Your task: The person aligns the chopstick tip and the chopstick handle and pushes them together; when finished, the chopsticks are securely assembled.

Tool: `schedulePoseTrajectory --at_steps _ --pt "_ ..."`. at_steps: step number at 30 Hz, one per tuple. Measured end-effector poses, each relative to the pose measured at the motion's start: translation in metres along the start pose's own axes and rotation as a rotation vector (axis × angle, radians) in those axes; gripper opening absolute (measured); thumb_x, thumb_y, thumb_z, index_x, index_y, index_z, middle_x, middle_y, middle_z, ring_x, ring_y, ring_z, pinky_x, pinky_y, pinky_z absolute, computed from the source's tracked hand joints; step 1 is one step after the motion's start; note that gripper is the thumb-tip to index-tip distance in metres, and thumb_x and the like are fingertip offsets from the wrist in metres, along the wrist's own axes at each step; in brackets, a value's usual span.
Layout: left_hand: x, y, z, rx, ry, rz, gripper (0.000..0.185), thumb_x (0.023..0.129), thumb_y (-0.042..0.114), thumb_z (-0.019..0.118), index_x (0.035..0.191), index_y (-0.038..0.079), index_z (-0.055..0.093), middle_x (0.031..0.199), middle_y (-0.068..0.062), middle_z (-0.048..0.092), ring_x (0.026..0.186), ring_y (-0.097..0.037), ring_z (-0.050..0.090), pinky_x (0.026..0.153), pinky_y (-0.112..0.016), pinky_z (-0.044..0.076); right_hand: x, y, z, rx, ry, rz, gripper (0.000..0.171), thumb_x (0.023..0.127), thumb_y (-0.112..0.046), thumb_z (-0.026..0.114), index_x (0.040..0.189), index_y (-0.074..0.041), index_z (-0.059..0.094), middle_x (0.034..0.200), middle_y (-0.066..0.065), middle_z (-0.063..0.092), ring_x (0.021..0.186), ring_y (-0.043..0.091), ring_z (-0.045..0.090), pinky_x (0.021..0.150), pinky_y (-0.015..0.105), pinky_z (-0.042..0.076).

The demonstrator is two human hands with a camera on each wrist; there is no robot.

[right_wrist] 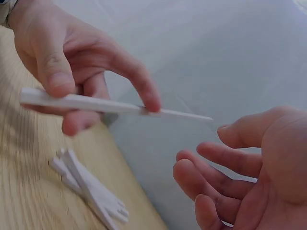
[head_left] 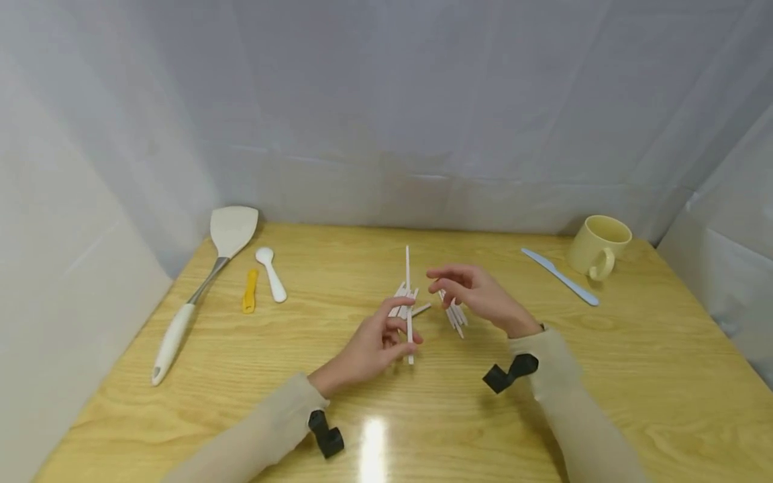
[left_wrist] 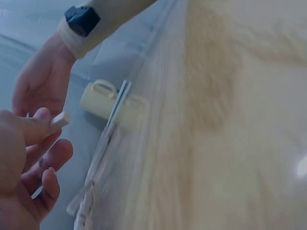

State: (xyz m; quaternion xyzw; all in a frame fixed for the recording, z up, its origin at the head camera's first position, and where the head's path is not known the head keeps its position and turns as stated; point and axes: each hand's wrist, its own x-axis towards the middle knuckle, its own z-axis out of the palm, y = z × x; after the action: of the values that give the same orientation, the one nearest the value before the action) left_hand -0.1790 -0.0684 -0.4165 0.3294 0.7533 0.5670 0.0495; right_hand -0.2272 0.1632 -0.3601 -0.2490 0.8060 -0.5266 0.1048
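Note:
My left hand (head_left: 386, 339) pinches one long white stick (head_left: 407, 275) between thumb and fingers, holding it off the wooden table (head_left: 543, 402). In the right wrist view the stick (right_wrist: 96, 103) runs across the left hand (right_wrist: 72, 57). A small pile of white sticks (head_left: 400, 295) lies under that hand. My right hand (head_left: 468, 288) hovers just to the right with relaxed, slightly bent fingers and holds nothing; its bare palm (right_wrist: 268, 182) shows in its wrist view. A second pile of sticks (head_left: 455, 316) lies beneath it.
At the far left lie a white spatula (head_left: 223, 248), a white spoon (head_left: 270, 272) and a small yellow utensil (head_left: 249, 292). A pale blue knife (head_left: 558, 275) and a cream mug (head_left: 598, 245) sit at the far right. White sheeting walls in the table.

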Motion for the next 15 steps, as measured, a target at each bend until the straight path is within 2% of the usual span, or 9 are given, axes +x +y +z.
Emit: schedulePoseTrajectory --at_steps 4,7,11,15 --pt "-0.008 -0.01 -0.016 0.017 0.034 -0.009 0.064 0.086 -0.004 0.066 0.14 0.003 0.031 0.092 -0.019 0.069 0.055 -0.015 0.054 0.05 -0.02 0.043 -0.004 0.01 -0.006 -0.044 0.003 0.028 0.033 0.101 -0.013 0.049 0.128 0.003 0.056 0.106 0.029 0.064 0.074 0.017 0.061 0.073 0.04 0.05" --pt "-0.016 -0.019 -0.029 0.048 0.068 -0.016 0.064 0.086 -0.004 0.066 0.14 0.001 0.031 0.091 -0.019 0.069 0.057 -0.011 0.053 0.052 -0.021 0.044 -0.006 0.02 -0.011 -0.078 0.007 0.029 0.032 0.1 -0.01 0.05 0.127 0.006 0.056 0.101 0.027 0.065 0.074 0.023 0.062 0.072 0.04 0.051" --pt "-0.029 -0.03 -0.046 0.119 0.079 -0.02 0.063 0.085 -0.005 0.066 0.139 -0.001 0.033 0.09 -0.015 0.07 0.06 -0.007 0.053 0.052 -0.021 0.044 -0.006 0.034 -0.015 -0.117 0.022 0.02 0.029 0.098 -0.003 0.05 0.122 0.011 0.055 0.093 0.026 0.066 0.072 0.03 0.063 0.067 0.037 0.053" --pt "-0.04 -0.038 -0.056 0.18 0.082 -0.04 0.065 0.084 -0.003 0.069 0.14 -0.001 0.035 0.091 -0.01 0.072 0.068 -0.008 0.058 0.057 -0.021 0.047 -0.009 0.046 -0.017 -0.154 0.043 0.03 0.028 0.095 -0.001 0.053 0.119 0.011 0.056 0.084 0.023 0.065 0.065 0.026 0.061 0.061 0.03 0.051"
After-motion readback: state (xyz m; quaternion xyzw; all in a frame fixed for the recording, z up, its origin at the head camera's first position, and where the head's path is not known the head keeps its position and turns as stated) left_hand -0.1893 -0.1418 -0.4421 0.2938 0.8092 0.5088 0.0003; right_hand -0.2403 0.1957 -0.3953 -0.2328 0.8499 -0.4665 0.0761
